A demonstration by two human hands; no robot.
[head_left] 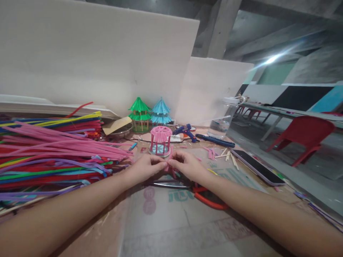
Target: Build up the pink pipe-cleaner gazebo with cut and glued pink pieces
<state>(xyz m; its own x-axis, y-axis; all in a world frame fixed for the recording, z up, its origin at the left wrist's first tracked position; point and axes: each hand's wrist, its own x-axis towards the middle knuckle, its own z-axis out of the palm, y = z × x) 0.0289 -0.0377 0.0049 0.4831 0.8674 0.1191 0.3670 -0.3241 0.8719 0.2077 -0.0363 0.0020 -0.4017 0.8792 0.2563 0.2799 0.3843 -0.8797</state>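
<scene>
My left hand [147, 167] and my right hand [187, 165] meet in the middle, thumbs and fingers pinched together. Between them is a short pink pipe cleaner [171, 151], with pink ends showing above and below the fingertips. Just behind my hands stands a small pink pavilion model [161, 135] with a round slatted top, pink posts and a pale round base. Under my hands and right wrist lie scissors with orange handles [210, 200], partly hidden by the wrist. To the left is a thick pile of pink pipe cleaners [66, 142] above other colours.
Behind stand a green pavilion [139, 113] and a blue pavilion [161, 111]. A blue glue gun [184, 132], a dark blue cutter [215, 140], a clear jug [221, 119], small sticks [233, 160] and a phone [257, 167] lie to the right. White boards [93, 60] rise behind.
</scene>
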